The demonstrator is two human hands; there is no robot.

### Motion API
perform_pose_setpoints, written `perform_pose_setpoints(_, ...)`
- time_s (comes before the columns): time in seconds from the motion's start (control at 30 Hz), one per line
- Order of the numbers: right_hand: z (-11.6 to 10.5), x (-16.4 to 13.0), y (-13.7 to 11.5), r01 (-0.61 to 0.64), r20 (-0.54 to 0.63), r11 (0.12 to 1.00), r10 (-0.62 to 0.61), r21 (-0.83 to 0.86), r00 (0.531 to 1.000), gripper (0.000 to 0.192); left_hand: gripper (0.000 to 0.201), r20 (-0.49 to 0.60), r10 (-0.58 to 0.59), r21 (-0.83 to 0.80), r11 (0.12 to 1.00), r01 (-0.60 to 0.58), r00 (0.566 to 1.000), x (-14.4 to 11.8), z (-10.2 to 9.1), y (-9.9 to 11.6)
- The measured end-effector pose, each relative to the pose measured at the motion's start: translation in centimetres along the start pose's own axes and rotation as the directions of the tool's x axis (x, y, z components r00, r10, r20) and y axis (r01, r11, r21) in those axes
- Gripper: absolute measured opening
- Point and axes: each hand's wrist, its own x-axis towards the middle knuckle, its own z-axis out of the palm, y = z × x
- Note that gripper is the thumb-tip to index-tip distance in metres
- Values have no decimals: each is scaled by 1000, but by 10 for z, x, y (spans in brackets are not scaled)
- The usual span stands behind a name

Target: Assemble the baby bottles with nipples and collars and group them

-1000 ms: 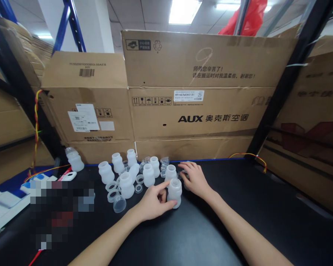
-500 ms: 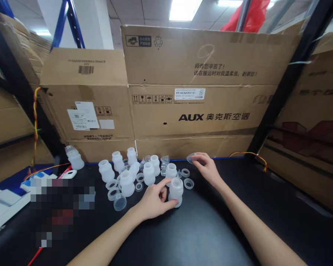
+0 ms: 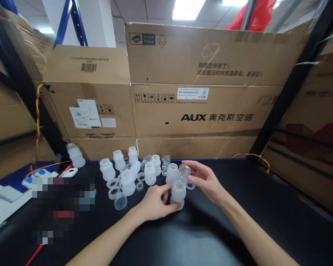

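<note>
My left hand (image 3: 154,202) grips a small translucent white bottle (image 3: 178,193) that stands on the black table (image 3: 216,229). My right hand (image 3: 205,180) holds a clear dome cap (image 3: 184,171) in its fingertips, right above the bottle's mouth. Just behind them stand several more of the same bottles (image 3: 150,173), with clear rings (image 3: 113,192) and an upturned clear cup (image 3: 120,201) lying among them.
Big cardboard boxes (image 3: 194,111) wall the back of the table. Another capped bottle (image 3: 76,156) stands at the far left by a twisted red and yellow cable (image 3: 38,111). Black rack posts (image 3: 291,85) rise at both sides. A blurred patch covers the near left.
My right hand picked up a clear cap from the cluster, lifted it toward the boxes, then brought it back over the bottle that my left hand keeps holding.
</note>
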Motion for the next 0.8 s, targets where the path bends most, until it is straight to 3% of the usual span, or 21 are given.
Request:
perform_pose_setpoints(0.3, -6, -2, -7, 163, 59, 938, -153, -305, 987, 41, 31, 9, -8, 20, 1000, 8, 1000, -1, -2, 6)
perform_pose_setpoints(0.47, -2, -3, -7, 156, 160, 918, -103, -364, 982, 41, 29, -3, -4, 45, 999, 5, 1000, -1, 0, 4)
perform_pose_setpoints(0.8, -8, -3, -11, 118, 222, 908, -28, -402, 975, 38, 28, -74, 12, 199, 980, 3, 997, -1, 2, 5)
